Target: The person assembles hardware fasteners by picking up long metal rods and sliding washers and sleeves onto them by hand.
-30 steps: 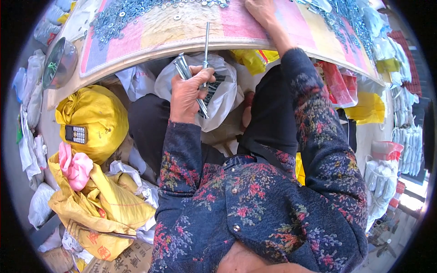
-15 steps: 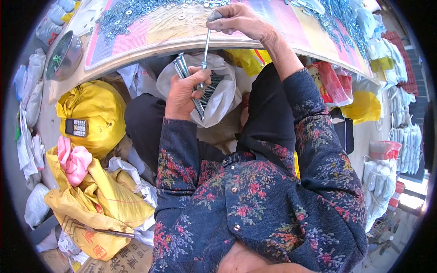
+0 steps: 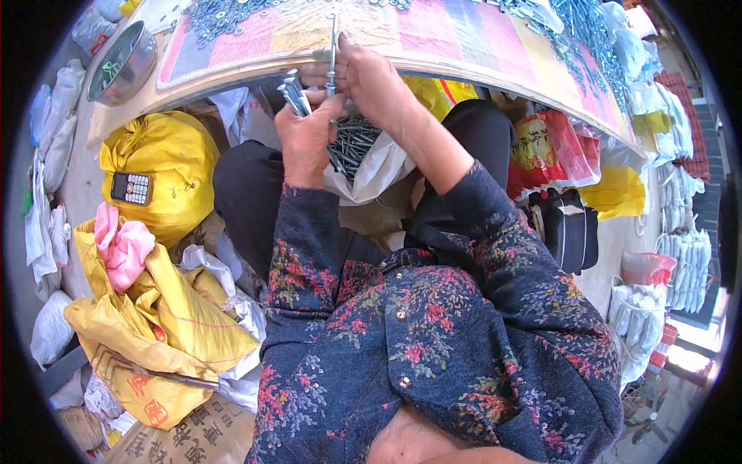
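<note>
Right hand (image 3: pixel 374 85) lower, fingers (image 3: pixel 315 69) partly behind long bolt (image 3: pixel 333 48)

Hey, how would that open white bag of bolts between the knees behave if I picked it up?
The white bag would probably feel heavy for its size, since many metal bolts lie in it. Its wall looks thin and creased, so it would likely sag and fold. Bolts might spill if it tips, because its mouth is open.

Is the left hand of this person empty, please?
No, the left hand grips a bundle of metal bolts, with several bolt heads sticking out of the grip.
</note>
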Tool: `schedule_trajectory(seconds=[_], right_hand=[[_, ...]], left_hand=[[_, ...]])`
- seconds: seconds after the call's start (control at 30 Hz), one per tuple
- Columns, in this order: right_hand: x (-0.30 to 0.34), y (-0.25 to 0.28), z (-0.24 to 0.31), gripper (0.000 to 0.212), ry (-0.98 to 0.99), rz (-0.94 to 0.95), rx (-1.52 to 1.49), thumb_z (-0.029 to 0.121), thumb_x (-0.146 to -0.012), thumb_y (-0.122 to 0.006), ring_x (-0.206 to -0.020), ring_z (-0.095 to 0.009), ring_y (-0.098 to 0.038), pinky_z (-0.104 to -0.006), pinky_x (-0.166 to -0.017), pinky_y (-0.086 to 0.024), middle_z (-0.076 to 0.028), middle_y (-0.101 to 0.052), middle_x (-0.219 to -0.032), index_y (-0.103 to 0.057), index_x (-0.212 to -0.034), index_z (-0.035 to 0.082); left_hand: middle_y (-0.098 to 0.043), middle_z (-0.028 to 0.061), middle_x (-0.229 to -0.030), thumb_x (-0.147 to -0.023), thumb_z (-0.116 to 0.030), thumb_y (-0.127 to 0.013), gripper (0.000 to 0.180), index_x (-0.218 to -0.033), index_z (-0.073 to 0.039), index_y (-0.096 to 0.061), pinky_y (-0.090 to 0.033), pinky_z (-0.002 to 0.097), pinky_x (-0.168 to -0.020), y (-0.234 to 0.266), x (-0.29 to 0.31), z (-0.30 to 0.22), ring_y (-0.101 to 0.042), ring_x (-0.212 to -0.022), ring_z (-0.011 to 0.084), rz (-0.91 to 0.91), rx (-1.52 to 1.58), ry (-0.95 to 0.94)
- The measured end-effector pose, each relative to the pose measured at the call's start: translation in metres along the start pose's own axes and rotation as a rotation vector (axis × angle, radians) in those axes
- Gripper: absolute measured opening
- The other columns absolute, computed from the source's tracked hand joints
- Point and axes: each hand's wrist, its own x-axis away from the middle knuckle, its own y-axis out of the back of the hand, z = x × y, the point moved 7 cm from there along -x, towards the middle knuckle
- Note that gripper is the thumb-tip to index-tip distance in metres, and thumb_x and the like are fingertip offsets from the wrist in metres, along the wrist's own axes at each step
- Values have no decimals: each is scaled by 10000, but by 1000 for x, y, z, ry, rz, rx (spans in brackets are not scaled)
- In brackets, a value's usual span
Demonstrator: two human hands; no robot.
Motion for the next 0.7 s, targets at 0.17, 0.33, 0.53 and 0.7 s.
schedule_trajectory(seconds=[0.17,0.33,0.53,0.7], right_hand=[[67,-37,50,583,468,85,314,420,-1025,-277,-779,-176,-536,-317,-726,-452,-104,-611,-870,-603,-1060,-61],[16,3,17,635,133,-180,-149,515,-1003,-285,-761,-174,-522,-320,-706,-444,-147,-572,-814,-558,-912,-51],[73,-43,45,635,450,163,353,476,-1015,-265,-960,-205,-580,-344,-895,-429,-168,-656,-1049,-572,-1167,-59],[30,-2,20,471,627,-117,546,348,-1027,-338,-946,-371,-618,-416,-847,-479,-222,-622,-1058,-562,-1142,-50]], left_hand=[[-634,53,-676,-772,-33,-711,90,-825,3,-648,-351,202,-404,27,-14,-11,-498,-473,71,-134,393,-110],[-645,57,-712,-760,21,-695,145,-893,40,-639,-360,206,-395,-8,13,-14,-520,-491,80,30,-65,-150],[-656,82,-741,-764,35,-678,68,-820,42,-640,-337,198,-386,32,-5,-25,-524,-497,68,-184,322,-171],[-640,46,-713,-786,-21,-688,70,-837,4,-648,-341,196,-418,8,8,-17,-515,-512,61,-46,-64,-184]])
